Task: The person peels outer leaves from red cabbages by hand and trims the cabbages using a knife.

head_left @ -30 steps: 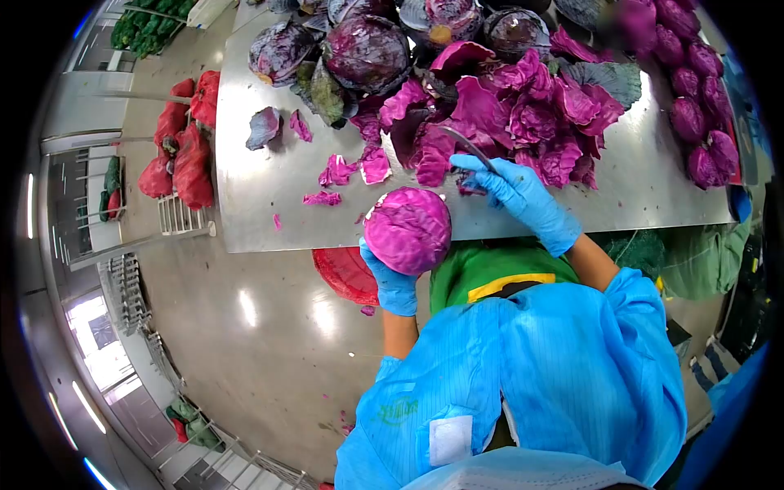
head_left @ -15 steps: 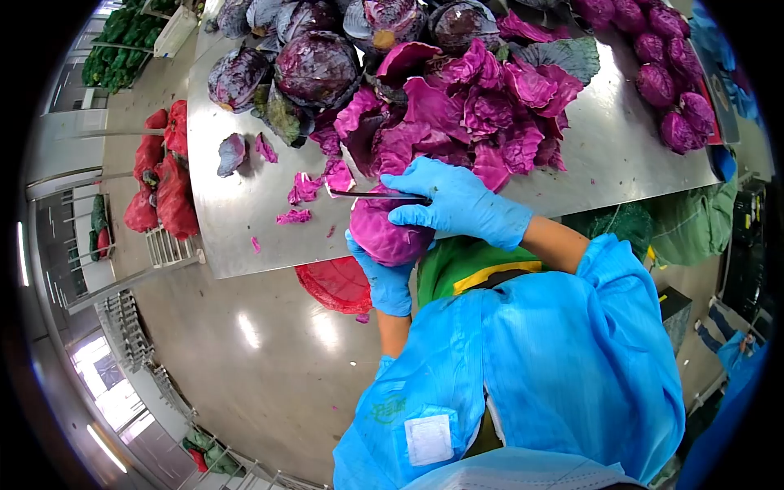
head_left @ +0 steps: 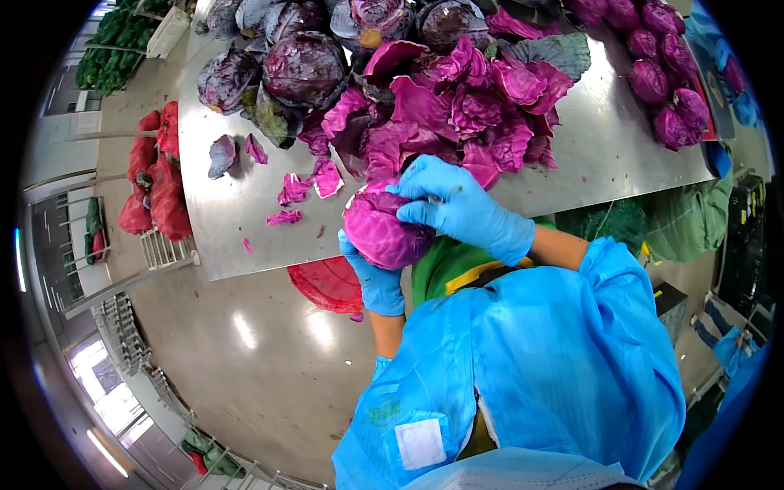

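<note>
A bright purple cabbage (head_left: 384,231) is held over the front edge of the metal table (head_left: 269,184). My left hand (head_left: 377,282), in a blue glove, is wrapped round its lower left side. Over its upper right side is my right hand (head_left: 461,204), also gloved, with the fingers bent and closed at the cabbage. The knife seen in the earlier frames is hidden or too small to make out. Just beyond lies a heap of loose purple leaves (head_left: 465,110).
Dark unpeeled cabbages (head_left: 304,69) lie at the table's back left, bright peeled ones (head_left: 649,80) at the back right. Small leaf scraps (head_left: 294,189) are on the left part. Red net sacks (head_left: 167,196) stand beyond the left edge. A person (head_left: 729,347) is far right.
My right hand, holding a curved knife over the leaves, has come down to the cabbage, and the blade no longer shows. The view has shifted, so the table appears further left.
</note>
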Motion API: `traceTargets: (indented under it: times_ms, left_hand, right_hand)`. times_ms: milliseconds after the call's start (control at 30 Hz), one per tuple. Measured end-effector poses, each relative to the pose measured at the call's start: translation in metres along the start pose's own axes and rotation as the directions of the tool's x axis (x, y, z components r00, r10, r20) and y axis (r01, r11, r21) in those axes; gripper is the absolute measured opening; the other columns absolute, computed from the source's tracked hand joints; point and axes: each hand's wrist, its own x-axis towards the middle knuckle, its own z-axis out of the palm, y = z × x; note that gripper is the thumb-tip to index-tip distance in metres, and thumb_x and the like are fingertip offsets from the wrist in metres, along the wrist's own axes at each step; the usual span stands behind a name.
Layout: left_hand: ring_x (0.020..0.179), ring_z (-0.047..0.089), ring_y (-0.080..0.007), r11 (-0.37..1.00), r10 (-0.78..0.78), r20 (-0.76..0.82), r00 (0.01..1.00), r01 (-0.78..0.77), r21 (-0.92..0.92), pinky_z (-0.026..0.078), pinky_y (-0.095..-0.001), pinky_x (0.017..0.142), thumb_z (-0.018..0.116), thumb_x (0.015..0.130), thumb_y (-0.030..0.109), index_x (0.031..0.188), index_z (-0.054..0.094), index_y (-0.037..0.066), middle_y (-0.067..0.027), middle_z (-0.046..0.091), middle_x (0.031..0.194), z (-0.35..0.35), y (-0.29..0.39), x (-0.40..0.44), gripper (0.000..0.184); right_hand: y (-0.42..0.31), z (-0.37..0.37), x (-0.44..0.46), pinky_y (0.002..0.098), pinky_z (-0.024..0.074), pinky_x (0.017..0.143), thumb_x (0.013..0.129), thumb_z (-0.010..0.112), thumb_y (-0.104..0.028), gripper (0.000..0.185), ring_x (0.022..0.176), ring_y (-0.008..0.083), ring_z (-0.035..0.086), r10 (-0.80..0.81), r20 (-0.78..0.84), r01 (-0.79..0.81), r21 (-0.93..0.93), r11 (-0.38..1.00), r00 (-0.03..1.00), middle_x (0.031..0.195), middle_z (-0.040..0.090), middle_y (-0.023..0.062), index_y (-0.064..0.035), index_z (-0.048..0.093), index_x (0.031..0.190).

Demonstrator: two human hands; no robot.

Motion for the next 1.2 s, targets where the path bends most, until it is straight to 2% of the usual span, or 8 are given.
traceTargets:
  times_ms: [67,200,300,600,733,900,1067,1200]
  left_hand:
    - [0.121,0.053,-0.0262,0.925,0.181,-0.160,0.970,-0.113,0.362,0.045,-0.0434,0.101,0.071,0.079,0.034,0.139,0.040,0.007,-0.0113,0.051,0.136,0.038,-0.003,-0.003,0.073]
    - [0.123,0.055,-0.0256,0.365,0.276,0.035,0.960,-0.138,0.921,0.042,-0.0436,0.107,0.078,0.078,0.035,0.140,0.042,0.008,-0.0107,0.052,0.138,0.066,-0.003,0.007,0.077]
    - [0.123,0.057,-0.0210,-0.209,0.266,0.250,0.931,-0.197,0.958,0.045,-0.0399,0.107,0.090,0.065,0.024,0.144,0.035,0.010,-0.0092,0.055,0.137,0.058,-0.007,-0.003,0.097]
    - [0.128,0.052,-0.0286,0.062,0.460,0.182,0.869,-0.236,0.970,0.047,-0.0465,0.105,0.094,0.055,0.011,0.151,0.008,0.021,-0.0093,0.041,0.146,0.016,-0.004,-0.012,0.129]
    - [0.129,0.049,-0.0375,0.998,0.003,-0.246,0.969,0.011,0.057,0.046,-0.0591,0.102,0.059,0.081,0.067,0.151,0.026,0.020,-0.0152,0.039,0.148,0.045,0.010,-0.008,0.090]
    - [0.132,0.045,-0.0379,0.993,0.052,-0.437,0.898,-0.002,0.114,0.046,-0.0608,0.100,0.044,0.085,0.072,0.147,0.037,0.021,-0.0120,0.042,0.148,0.042,0.005,-0.007,0.081]
    - [0.133,0.044,-0.0378,0.928,0.344,-0.425,0.837,-0.234,0.290,0.047,-0.0584,0.100,0.055,0.086,0.062,0.148,0.036,0.015,-0.0126,0.038,0.150,0.043,-0.002,-0.010,0.080]
    - [0.127,0.049,-0.0310,0.641,0.670,-0.169,0.723,-0.449,0.622,0.046,-0.0466,0.105,0.070,0.088,0.043,0.144,0.038,0.007,-0.0145,0.044,0.142,0.029,-0.025,-0.008,0.074]
  right_hand:
    - [-0.014,-0.006,0.004,0.0348,0.0499,0.078,0.077,0.079,-0.011,0.024,0.088,0.0222,0.062,0.391,0.042,-0.389,0.240,0.889,0.919,0.089,0.060,0.0097,-0.0009,0.066,0.094]
    - [-0.026,-0.012,0.004,0.0325,0.0514,0.068,0.080,0.080,-0.015,0.026,0.081,0.0134,0.062,-0.242,-0.016,0.241,-0.056,0.969,0.970,0.092,0.064,0.0065,-0.0010,0.066,0.098]
    - [-0.052,-0.038,0.002,0.0277,0.0502,0.055,0.083,0.080,-0.019,0.029,0.067,0.0097,0.060,0.382,-0.212,-0.319,0.279,0.906,0.899,0.090,0.066,0.0039,-0.0022,0.067,0.103]
    - [0.003,-0.051,-0.010,0.0242,0.0463,0.066,0.078,0.082,-0.025,0.072,0.071,0.0089,0.049,0.135,-0.141,-0.154,-0.135,0.979,0.981,0.103,0.064,0.0029,-0.0157,0.052,0.143]
    - [-0.031,-0.014,0.001,0.0341,0.0425,0.104,0.076,0.082,-0.017,0.079,0.122,0.0241,0.052,0.199,0.177,-0.164,-0.198,0.967,0.964,0.135,0.051,0.0108,-0.0131,0.046,0.146]
    - [0.000,-0.002,-0.009,0.0315,0.0531,0.083,0.085,0.070,-0.008,0.022,0.101,0.0243,0.064,-0.268,0.007,0.268,-0.013,0.963,0.963,0.110,0.064,0.0116,-0.0052,0.064,0.107]
    - [0.000,-0.025,-0.008,0.0257,0.0524,0.076,0.092,0.070,-0.023,0.040,0.089,0.0090,0.063,0.570,-0.082,-0.539,0.237,0.808,0.818,0.099,0.065,0.0044,-0.0102,0.062,0.129]
    - [0.045,-0.001,-0.017,0.0226,0.0476,0.057,0.091,0.069,-0.039,0.054,0.065,0.0048,0.056,0.614,0.079,-0.618,0.143,0.773,0.785,0.082,0.062,-0.0015,-0.0196,0.055,0.140]
